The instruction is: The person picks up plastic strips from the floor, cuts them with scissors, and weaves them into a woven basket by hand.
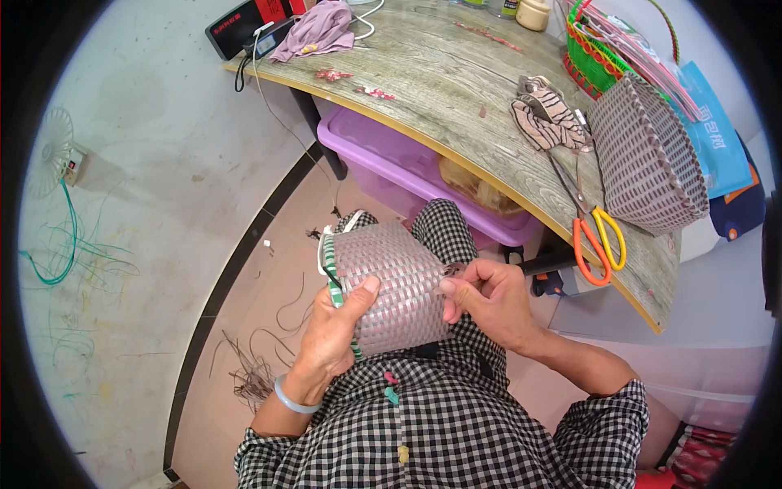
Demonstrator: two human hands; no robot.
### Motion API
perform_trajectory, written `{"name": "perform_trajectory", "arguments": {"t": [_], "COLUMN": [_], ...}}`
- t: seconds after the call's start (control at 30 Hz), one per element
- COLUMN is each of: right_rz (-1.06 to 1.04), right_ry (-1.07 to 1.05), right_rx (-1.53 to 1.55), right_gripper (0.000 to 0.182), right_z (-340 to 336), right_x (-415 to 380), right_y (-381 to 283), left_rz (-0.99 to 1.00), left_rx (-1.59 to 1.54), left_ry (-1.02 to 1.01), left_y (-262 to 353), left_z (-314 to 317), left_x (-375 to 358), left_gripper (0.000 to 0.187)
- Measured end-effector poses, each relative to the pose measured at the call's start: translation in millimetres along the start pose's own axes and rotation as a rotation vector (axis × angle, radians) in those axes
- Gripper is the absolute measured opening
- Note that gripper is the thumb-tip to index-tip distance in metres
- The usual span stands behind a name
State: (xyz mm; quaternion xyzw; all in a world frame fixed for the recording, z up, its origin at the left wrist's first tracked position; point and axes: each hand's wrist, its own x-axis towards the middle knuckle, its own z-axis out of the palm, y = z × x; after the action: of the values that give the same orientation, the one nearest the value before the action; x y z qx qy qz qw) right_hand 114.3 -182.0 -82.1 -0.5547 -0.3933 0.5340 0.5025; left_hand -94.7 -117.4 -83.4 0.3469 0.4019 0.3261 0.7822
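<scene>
Clasping a pinkish-grey woven-strip basket (399, 297) at its eight o'clock in left hand (329, 332); pinching a dark glossy strip (454, 267) at three o'clock between fingers of right hand (494, 303).

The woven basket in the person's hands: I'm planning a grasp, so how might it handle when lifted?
The woven basket is probably light, being made of thin strips. Its wall likely flexes a little yet keeps its shape, as it looks rounded between left hand and right hand. The glossy strips may be slightly slippery.
</scene>
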Motion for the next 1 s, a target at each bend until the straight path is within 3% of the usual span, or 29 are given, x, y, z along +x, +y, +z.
{"name": "perform_trajectory", "arguments": {"t": [0.73,1.0], "right_rz": [-0.249,-0.231], "right_ry": [0.14,0.185], "right_rx": [-0.05,-0.007], "right_gripper": [0.013,0.014], "right_z": [-0.1,6.0], "right_x": [1.9,2.4], "right_y": [9.6,10.5], "left_rz": [0.031,0.027], "left_rx": [-0.031,-0.024], "left_ry": [0.032,0.03], "left_y": [3.5,2.7], "left_z": [6.6,8.0], "left_x": [-2.4,-4.3], "left_gripper": [0.026,0.024]}}
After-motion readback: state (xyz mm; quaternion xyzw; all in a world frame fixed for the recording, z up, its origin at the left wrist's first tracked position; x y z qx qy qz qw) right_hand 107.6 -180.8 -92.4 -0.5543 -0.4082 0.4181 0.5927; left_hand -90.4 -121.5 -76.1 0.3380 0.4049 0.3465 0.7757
